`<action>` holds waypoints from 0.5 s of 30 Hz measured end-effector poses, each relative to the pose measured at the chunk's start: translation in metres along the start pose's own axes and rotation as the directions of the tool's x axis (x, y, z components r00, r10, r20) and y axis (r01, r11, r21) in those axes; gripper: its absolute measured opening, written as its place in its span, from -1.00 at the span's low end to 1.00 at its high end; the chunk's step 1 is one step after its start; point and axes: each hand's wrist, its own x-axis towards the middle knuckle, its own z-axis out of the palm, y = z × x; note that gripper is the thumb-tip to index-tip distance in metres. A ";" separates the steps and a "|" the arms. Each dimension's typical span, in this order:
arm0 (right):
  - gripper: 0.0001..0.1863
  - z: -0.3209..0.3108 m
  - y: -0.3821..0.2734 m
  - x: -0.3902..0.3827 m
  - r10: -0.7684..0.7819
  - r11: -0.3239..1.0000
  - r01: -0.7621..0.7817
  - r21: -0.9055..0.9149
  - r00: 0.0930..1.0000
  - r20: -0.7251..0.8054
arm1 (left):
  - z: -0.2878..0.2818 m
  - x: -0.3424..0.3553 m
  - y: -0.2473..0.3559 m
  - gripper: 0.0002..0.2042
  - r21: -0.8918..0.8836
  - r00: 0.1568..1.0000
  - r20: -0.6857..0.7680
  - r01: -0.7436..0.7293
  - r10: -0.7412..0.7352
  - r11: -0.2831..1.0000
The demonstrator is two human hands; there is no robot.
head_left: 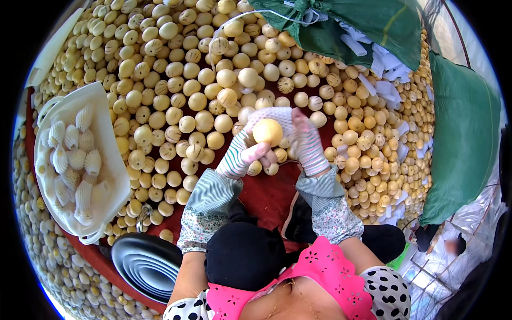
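Note:
My left hand (244,153) is closed round a smooth yellow pepino melon (268,132), held up in front of me. A white foam net sleeve (276,114) sits just behind the melon and reaches across to my right hand (308,143). That hand is blurred, with its fingers closed on the sleeve's edge. How far the sleeve covers the melon cannot be made out. Both hands wear striped fingerless gloves, and patterned oversleeves cover the forearms. Many yellow pepino melons (204,121), some with dark stripes, lie spread beyond and around my hands.
On the left stands a white plastic basket (118,173) of foam net sleeves (71,137). A dark round object with concentric rings (146,266) is beside my left arm. Green sacks (458,133) lie at the right, white paper pieces (388,93) among the melons. Red cloth (269,200) covers the ground.

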 end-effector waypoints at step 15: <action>-0.84 0.062 -0.031 -0.023 -0.160 0.898 0.233 -0.374 0.963 0.216 | 0.001 0.001 -0.013 -0.13 0.247 0.845 -0.288 -0.389 0.451 0.887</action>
